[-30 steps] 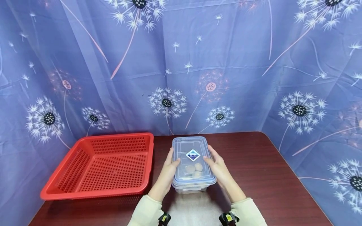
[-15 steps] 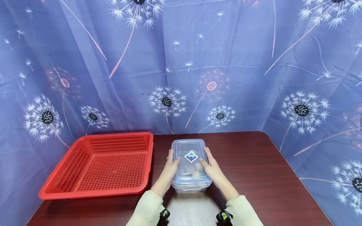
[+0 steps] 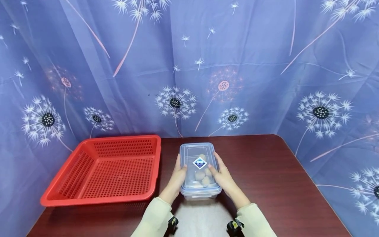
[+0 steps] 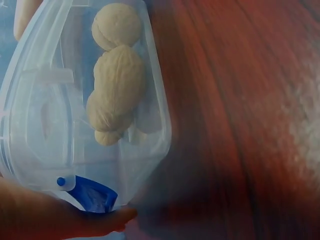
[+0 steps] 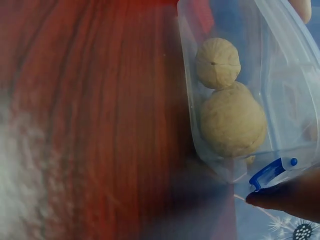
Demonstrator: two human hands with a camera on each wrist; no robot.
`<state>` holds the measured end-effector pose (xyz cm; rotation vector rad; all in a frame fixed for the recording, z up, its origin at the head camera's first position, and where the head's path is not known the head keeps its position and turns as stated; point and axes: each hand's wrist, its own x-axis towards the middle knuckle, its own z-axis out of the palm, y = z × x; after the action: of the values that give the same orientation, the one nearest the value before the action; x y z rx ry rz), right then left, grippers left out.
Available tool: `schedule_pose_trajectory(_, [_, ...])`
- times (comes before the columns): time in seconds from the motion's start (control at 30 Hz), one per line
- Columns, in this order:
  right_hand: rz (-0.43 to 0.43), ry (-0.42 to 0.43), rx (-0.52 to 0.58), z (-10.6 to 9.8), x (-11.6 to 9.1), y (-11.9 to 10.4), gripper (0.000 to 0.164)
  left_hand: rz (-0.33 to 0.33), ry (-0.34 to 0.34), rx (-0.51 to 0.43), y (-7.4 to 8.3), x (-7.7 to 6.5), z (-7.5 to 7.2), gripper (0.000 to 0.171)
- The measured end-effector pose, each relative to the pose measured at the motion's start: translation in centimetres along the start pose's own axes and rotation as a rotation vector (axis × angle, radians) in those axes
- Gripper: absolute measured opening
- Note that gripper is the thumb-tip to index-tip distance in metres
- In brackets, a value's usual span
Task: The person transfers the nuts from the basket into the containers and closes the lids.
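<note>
A clear plastic food container (image 3: pixel 192 189) with a lid sits between my two hands near the middle of the table. Several walnuts (image 4: pixel 120 80) show through its wall and lid, and a blue diamond sticker (image 3: pixel 199 163) marks the top. My left hand (image 3: pixel 177 177) grips the left side, thumb over the lid's edge. On the opposite side, my right hand (image 3: pixel 222 177) holds it the same way, thumb lying on the lid. A blue clip (image 4: pixel 95 195) shows beside the left fingers, another blue clip (image 5: pixel 270 173) beside the right. The fingers under the sides are partly hidden.
A red perforated plastic basket (image 3: pixel 118 177) with nothing in it stands on the left of the dark wood table (image 3: pixel 266 177). Behind and at both sides hangs a blue curtain (image 3: pixel 195 82) with dandelion prints.
The container and my right hand have shifted slightly left and straightened. Walnuts have moved about under the lid, with one now showing above the sticker. Both hands keep their grip.
</note>
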<state>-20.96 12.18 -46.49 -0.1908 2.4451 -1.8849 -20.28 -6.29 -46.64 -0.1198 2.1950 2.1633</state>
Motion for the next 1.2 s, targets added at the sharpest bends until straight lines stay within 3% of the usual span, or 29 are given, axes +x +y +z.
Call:
schedule_pose_trajectory(0.13, [0.114,0.009,0.077,-0.5,0.0,-0.2,0.073,-0.024,0.018,0.019,0.3,0.2,0.0,0.063])
schedule_pose_trajectory(0.43, [0.307,-0.013,0.125,-1.8,0.3,0.0,0.082,-0.169,0.096,0.074,0.5,0.3,-0.5,0.077])
schedule_pose_trajectory(0.6, [0.288,0.059,0.090,-2.2,0.2,-0.1,0.081,-0.171,0.170,0.136,0.4,0.4,-0.4,0.083])
schedule_pose_trajectory(0.73, [0.281,0.093,0.045,-2.2,0.3,-0.3,0.080,-0.135,0.212,0.174,0.5,0.3,-0.4,0.081])
schedule_pose_trajectory(0.93, [0.304,0.037,0.070,-2.2,0.4,-0.4,0.076,-0.094,0.221,0.160,0.4,0.0,-0.6,0.066])
schedule_pose_trajectory(1.2, [0.315,-0.019,0.069,-2.3,0.1,-0.5,0.079,-0.099,0.193,0.104,0.2,-0.5,-1.0,0.061])
